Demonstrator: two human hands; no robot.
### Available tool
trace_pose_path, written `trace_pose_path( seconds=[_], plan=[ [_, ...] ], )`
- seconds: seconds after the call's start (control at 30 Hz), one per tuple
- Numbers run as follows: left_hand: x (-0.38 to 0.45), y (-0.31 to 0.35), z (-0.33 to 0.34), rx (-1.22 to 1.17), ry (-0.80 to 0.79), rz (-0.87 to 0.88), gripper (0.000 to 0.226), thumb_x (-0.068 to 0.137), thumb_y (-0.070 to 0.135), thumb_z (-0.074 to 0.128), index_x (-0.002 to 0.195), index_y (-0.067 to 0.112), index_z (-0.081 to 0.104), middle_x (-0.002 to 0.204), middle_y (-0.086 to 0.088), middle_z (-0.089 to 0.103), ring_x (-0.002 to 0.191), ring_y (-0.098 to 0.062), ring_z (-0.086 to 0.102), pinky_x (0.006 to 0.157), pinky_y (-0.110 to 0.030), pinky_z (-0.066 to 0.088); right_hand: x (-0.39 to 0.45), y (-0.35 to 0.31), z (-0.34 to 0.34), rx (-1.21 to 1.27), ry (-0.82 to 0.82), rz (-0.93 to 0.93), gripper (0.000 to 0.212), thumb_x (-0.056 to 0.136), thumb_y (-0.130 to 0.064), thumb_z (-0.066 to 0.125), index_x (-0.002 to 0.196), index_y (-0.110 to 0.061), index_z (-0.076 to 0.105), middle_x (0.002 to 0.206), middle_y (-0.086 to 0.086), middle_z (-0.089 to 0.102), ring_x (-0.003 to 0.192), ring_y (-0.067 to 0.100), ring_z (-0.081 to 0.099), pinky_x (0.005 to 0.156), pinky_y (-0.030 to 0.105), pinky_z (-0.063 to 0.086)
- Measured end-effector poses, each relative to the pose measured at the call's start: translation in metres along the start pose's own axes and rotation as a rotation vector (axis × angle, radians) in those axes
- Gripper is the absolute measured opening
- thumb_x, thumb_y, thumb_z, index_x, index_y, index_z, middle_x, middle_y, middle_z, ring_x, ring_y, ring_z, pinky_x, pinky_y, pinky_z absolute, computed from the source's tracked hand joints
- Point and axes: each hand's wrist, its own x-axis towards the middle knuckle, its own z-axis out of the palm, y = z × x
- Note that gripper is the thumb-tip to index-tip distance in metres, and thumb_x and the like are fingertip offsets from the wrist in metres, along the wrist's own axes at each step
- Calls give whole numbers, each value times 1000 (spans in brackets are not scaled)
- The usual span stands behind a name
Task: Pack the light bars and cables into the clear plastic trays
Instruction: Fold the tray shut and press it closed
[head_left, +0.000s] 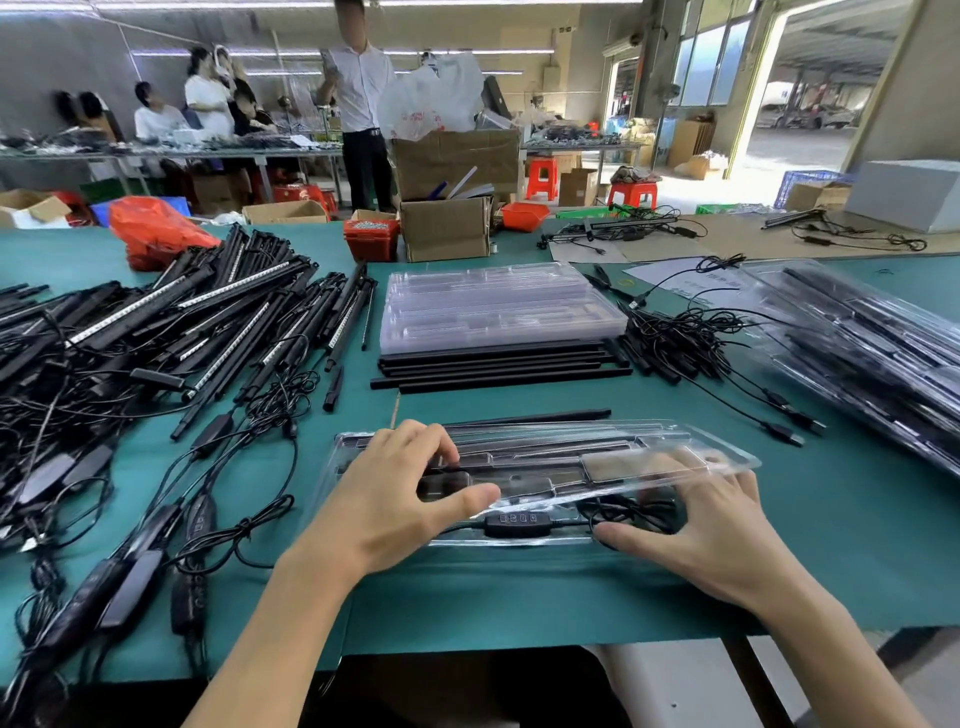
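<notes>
On the green desk (831, 519), directly in front of the person, lay a clear plastic tray (545, 467) with its transparent lid (649, 467) partly lifted on the near side. Inside the tray, at the near edge, a black cable (623, 512) lay coiled, and its inline controller (517, 526) with small buttons sat between the two hands. A black light bar (524, 418) lay just behind the tray, along its far edge.

The left hand (395, 499) rested on the left part of the lid; its fingers (436, 441) were bent and pressed down on the plastic, with the thumb stretched along the lid's near edge. The right hand (711, 530) was at the right part of the tray. Its fingers were under the raised lid and showed through the plastic, and the thumb pointed left beside the coiled cable. I could not tell whether this hand really gripped the lid or only supported it.

Behind the tray lay a row of black bars (498, 369), and behind them a stack of empty clear trays (498, 306). On the left there was a big heap of light bars and cables (156, 332). On the right, loose cables (691, 332) lay near a stack of filled trays (862, 353).
</notes>
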Motion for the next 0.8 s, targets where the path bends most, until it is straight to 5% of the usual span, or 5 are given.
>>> trace_pose_path(
  seconds=[0.13, 0.37, 0.47, 0.67, 0.8],
  plan=[
    [-3, 1, 1, 25, 9, 5, 62, 66, 92, 37, 101, 42, 47, 109, 25, 46, 107, 5, 38, 91, -30, 40, -1, -7, 0, -2, 55, 31, 82, 52, -105, 33, 83, -38, 68, 98, -16, 59, 101, 10, 50, 95, 32, 26],
    [-3, 0, 0, 7, 11, 9, 60, 66, 90, 39, 100, 41, 48, 107, 24, 45, 106, 5, 38, 89, -27, 38, -5, -6, -2, 291, 99, -120, 53, 67, -80, 67, 111, -49, 72, 110, -21, 68, 113, 7, 56, 104, 36, 38],
    [-3, -1, 1, 18, -4, 4, 62, 65, 90, 38, 103, 42, 47, 110, 24, 44, 108, 4, 37, 88, -26, 36, -5, -3, 2, 364, 68, -182, 31, 77, -63, 71, 101, -44, 78, 90, -7, 75, 94, 19, 66, 87, 45, 50],
    [-1, 0, 0, 24, -25, -5, 63, 65, 91, 36, 104, 43, 45, 111, 25, 42, 108, 6, 35, 89, -28, 36, -5, 8, 14, 229, 96, -147, 32, 86, -62, 54, 108, -49, 73, 86, -15, 70, 91, 18, 59, 87, 36, 45],
    [-2, -1, -1, 8, -28, -13, 63, 65, 92, 36, 106, 44, 45, 112, 26, 41, 110, 6, 34, 92, -30, 36, -8, 2, 19, 197, 239, -210, 31, 83, -46, 64, 111, -36, 76, 91, -19, 54, 93, 15, 44, 85, 24, 32]
  ],
)
